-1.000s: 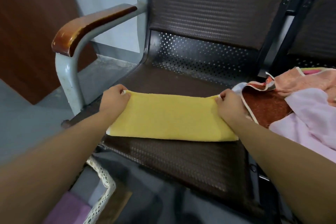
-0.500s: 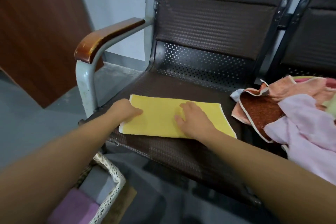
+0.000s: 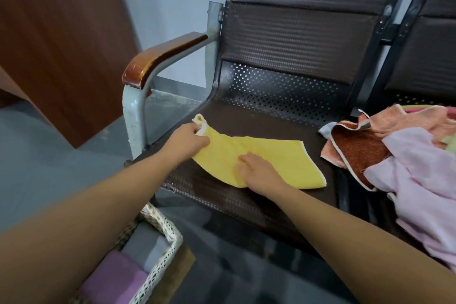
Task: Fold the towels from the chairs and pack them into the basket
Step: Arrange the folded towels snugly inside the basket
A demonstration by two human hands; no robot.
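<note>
A yellow towel, folded into a long strip, lies on the brown perforated chair seat. My left hand pinches the strip's left end and holds it lifted off the seat. My right hand lies flat on the strip's middle, fingers straight, pressing it down. A white woven basket stands on the floor at the lower left, with a folded purple towel inside.
A heap of unfolded towels, rust brown, orange and pink, covers the neighbouring seat at the right. A wooden-topped metal armrest rises left of the seat. A brown wooden panel stands at the far left.
My right hand slid from the towel's right end to its middle and pressed flat. My left hand has pinched the left end and raised it off the seat.
</note>
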